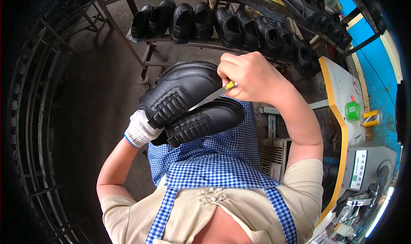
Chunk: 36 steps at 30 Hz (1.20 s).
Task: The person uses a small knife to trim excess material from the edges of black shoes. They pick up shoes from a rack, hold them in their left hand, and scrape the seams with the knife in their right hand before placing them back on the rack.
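Note:
My left hand (142,129), in a white knit glove with a blue cuff edge, holds a pair of black shoes in front of my apron; its fingers are hidden by the shoes. The upper shoe (182,85) lies against the lower shoe (209,119), both with toes to the right and ridged, elastic-looking side panels. Closed round the yellow handle of a thin-bladed knife (209,97) is my bare right hand (248,78). The blade slants down and left between the two shoes, its tip at the edge of the upper one's panel.
A metal rack (169,40) with several black shoes (203,21) stands ahead. At right is a white worktable with a yellow edge (336,102), bearing a green container (352,110), a yellow roll (372,118) and a grey machine (372,162). A plastic crate (274,152) sits beneath; metal racking (38,115) curves along the left.

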Each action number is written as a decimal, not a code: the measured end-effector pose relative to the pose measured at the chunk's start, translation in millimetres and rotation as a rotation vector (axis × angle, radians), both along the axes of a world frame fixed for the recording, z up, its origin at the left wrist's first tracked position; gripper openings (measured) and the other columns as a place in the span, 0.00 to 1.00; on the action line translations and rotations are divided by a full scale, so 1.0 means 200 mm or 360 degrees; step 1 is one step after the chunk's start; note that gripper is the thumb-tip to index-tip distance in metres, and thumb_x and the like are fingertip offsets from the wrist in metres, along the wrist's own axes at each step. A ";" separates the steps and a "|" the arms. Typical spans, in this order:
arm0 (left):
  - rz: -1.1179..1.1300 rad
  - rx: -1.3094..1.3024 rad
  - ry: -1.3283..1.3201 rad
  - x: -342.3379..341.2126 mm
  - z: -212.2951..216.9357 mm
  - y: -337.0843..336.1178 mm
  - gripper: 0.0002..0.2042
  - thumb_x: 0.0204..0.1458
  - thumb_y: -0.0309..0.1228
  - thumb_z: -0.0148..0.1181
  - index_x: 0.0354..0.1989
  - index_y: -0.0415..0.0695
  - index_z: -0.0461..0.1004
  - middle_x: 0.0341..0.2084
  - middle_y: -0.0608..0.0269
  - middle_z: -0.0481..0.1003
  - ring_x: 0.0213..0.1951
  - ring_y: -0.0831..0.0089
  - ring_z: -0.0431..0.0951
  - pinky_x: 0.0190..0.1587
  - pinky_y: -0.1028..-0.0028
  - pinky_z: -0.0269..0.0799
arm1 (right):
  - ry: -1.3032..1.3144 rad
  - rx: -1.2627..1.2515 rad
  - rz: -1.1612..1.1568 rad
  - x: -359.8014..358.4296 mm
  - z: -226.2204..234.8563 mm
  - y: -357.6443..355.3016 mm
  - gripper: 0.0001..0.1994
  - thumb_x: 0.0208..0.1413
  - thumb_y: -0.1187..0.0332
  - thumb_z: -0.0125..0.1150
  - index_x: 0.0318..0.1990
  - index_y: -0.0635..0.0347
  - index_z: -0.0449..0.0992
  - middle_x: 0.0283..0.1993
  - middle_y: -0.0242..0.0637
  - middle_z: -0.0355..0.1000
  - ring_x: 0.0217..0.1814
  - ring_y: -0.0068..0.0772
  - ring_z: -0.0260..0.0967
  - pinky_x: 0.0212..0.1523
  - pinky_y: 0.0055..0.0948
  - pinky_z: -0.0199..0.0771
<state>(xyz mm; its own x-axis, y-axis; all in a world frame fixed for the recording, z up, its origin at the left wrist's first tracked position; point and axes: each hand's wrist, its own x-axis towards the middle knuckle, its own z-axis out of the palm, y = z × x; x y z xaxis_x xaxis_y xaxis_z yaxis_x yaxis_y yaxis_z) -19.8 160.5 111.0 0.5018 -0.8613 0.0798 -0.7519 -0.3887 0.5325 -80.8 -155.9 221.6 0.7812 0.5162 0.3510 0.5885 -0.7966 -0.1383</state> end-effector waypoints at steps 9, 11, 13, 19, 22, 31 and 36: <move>-0.0062 0.0044 -0.0118 0.00 -0.11 0.03 0.21 0.54 0.22 0.52 0.59 0.46 0.73 0.56 0.56 0.74 0.58 0.62 0.74 0.60 0.68 0.71 | 0.0573 0.1194 0.0133 -0.04 -0.15 -0.12 0.08 0.37 0.79 0.61 0.26 0.61 0.68 0.27 0.31 0.66 0.25 0.20 0.62 0.25 0.21 0.62; -0.0135 -0.0060 -0.0310 0.00 -0.11 0.02 0.22 0.50 0.22 0.55 0.56 0.46 0.75 0.54 0.55 0.75 0.55 0.60 0.76 0.57 0.67 0.73 | 0.0629 0.1254 0.0081 -0.08 -0.18 -0.15 0.08 0.37 0.79 0.59 0.26 0.60 0.68 0.29 0.30 0.66 0.25 0.18 0.59 0.25 0.19 0.59; -0.0183 -0.0196 -0.0494 -0.01 -0.11 0.00 0.23 0.40 0.24 0.61 0.50 0.45 0.79 0.49 0.54 0.78 0.50 0.56 0.79 0.52 0.64 0.77 | 0.0377 0.1042 0.0029 -0.15 -0.21 -0.17 0.08 0.39 0.77 0.61 0.27 0.61 0.68 0.27 0.31 0.67 0.25 0.23 0.65 0.25 0.23 0.64; -0.0251 -0.0222 -0.0637 0.00 -0.06 -0.18 0.28 0.37 0.27 0.64 0.54 0.44 0.76 0.51 0.55 0.76 0.53 0.56 0.77 0.54 0.62 0.75 | 0.0114 0.1819 -0.0370 -0.35 -0.55 -0.40 0.06 0.45 0.79 0.57 0.29 0.58 0.67 0.34 0.31 0.71 0.28 0.19 0.64 0.29 0.22 0.64; -0.0255 -0.0200 -0.0613 0.02 0.07 -0.38 0.27 0.45 0.29 0.64 0.58 0.44 0.73 0.54 0.53 0.75 0.57 0.57 0.75 0.58 0.67 0.72 | -0.0063 0.2331 -0.0833 -0.49 -0.77 -0.49 0.08 0.47 0.83 0.55 0.31 0.57 0.69 0.34 0.29 0.70 0.33 0.16 0.63 0.35 0.19 0.64; 0.0132 -0.0173 -0.0320 0.30 0.72 -1.17 0.20 0.55 0.41 0.59 0.23 0.33 0.76 0.19 0.39 0.73 0.26 0.44 0.78 0.30 0.56 0.72 | 0.0173 0.2542 -0.1600 -0.67 -1.26 -0.50 0.04 0.53 0.75 0.60 0.35 0.57 0.72 0.30 0.23 0.67 0.31 0.16 0.60 0.33 0.21 0.61; -0.0097 -0.0115 -0.0900 0.77 0.93 -1.65 0.15 0.53 0.38 0.56 0.41 0.40 0.80 0.36 0.39 0.78 0.43 0.46 0.78 0.46 0.56 0.74 | 0.0340 0.2297 -0.1553 -0.69 -1.30 -0.35 0.03 0.55 0.72 0.60 0.35 0.58 0.72 0.30 0.23 0.66 0.29 0.15 0.59 0.33 0.21 0.61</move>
